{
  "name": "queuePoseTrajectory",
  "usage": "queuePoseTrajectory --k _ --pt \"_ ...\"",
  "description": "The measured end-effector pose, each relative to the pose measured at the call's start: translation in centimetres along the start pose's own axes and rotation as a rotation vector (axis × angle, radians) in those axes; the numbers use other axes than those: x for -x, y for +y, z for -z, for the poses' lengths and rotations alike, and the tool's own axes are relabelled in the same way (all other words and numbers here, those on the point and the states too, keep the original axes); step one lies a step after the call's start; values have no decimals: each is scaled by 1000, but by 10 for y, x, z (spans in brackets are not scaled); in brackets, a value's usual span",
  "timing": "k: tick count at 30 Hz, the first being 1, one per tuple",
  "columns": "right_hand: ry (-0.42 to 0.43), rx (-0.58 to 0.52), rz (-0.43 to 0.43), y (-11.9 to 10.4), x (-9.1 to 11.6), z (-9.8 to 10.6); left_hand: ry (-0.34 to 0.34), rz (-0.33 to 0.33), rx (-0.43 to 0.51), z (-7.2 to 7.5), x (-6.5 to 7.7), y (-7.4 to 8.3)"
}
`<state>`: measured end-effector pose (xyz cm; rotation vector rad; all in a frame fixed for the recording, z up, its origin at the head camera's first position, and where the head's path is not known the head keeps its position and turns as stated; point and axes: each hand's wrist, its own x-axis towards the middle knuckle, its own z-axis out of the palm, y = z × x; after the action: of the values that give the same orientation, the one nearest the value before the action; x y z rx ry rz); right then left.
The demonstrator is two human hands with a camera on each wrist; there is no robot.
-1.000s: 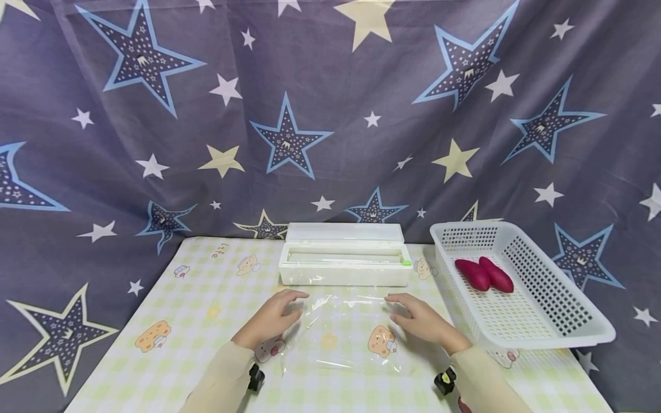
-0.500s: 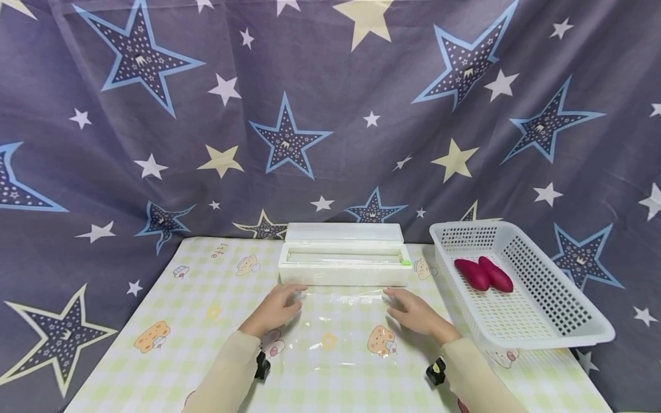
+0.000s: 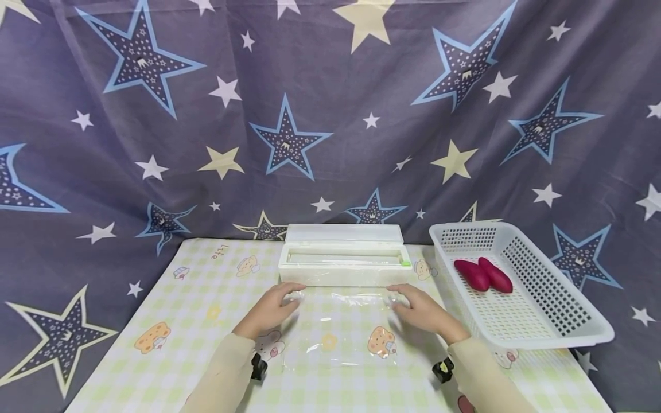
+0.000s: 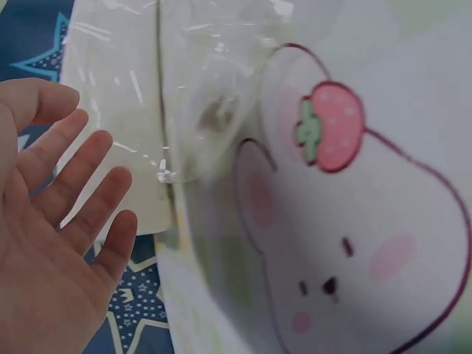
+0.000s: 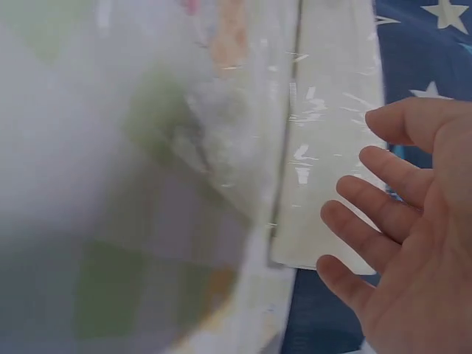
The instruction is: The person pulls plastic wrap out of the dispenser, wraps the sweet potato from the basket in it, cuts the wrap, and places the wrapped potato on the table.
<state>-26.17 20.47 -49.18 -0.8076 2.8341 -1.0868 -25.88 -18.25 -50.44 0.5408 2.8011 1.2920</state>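
A clear sheet of plastic wrap [image 3: 343,330] spreads over the tablecloth, running out from the front of a white wrap dispenser box [image 3: 345,276] whose lid [image 3: 343,233] stands raised. At the sheet's left side is my left hand [image 3: 269,308], fingers loosely bent and apart. My right hand [image 3: 426,311] mirrors it on the right side, fingertips close to the box's front. Both palms face inward. In the left wrist view the left hand [image 4: 63,214] has nothing between thumb and fingers; the right wrist view shows the right hand [image 5: 413,221] likewise relaxed, with nothing gripped.
To the right stands a white perforated plastic basket [image 3: 583,312] with two dark-pink sweet potatoes [image 3: 485,275] in it. A green slider [image 3: 405,264] sits at the dispenser's right end. Behind the table hangs a star-patterned curtain [image 3: 330,143]. The checked tablecloth [image 3: 196,321] carries cartoon prints.
Both hands have shifted slightly forward, toward the dispenser box. Glints on the plastic wrap have moved. The box, its lid and the basket have stayed put.
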Motion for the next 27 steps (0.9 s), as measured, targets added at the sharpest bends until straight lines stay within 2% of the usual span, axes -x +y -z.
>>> queuePoseTrajectory --k 5,9,19,27 --pt "47 56 102 -11 -1 17 11 -29 23 7 4 5" --pt "66 86 134 -17 -4 32 2 -15 43 9 6 4" --pt "88 131 117 -22 -7 71 -14 -34 56 10 9 2" --pt "98 153 86 -17 -7 105 -7 -64 74 8 13 6"
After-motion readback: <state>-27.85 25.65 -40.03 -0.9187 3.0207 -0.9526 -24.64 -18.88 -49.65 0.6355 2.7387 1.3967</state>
